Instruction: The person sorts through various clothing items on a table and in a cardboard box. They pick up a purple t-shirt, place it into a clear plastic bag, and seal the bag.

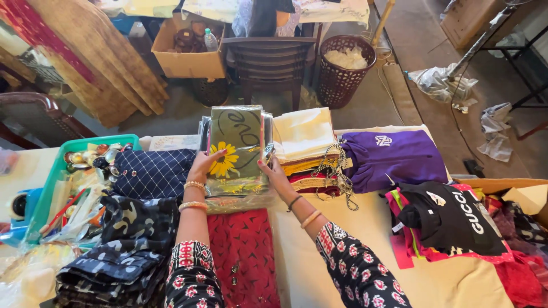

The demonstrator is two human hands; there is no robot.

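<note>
1. Broadly, a cloth-covered table (342, 239) carries folded clothing in piles, probably so each piece stays in reach: a purple garment (394, 157), a black shirt (451, 219), a navy checked piece (151, 171), camouflage fabric (123, 245) and a red printed cloth (242, 256).
2. A green tray (57, 171) of small odds and ends sits at the table's left edge.
3. The wrapped olive fabric packet (240, 148) with a yellow flower stands tilted on a stack at the table's middle, held from both sides, likely to square it up.
4. The left hand (202, 165) is curled around the packet's left edge.
5. The right hand (273, 170) pinches its right edge, fingers half closed.
</note>
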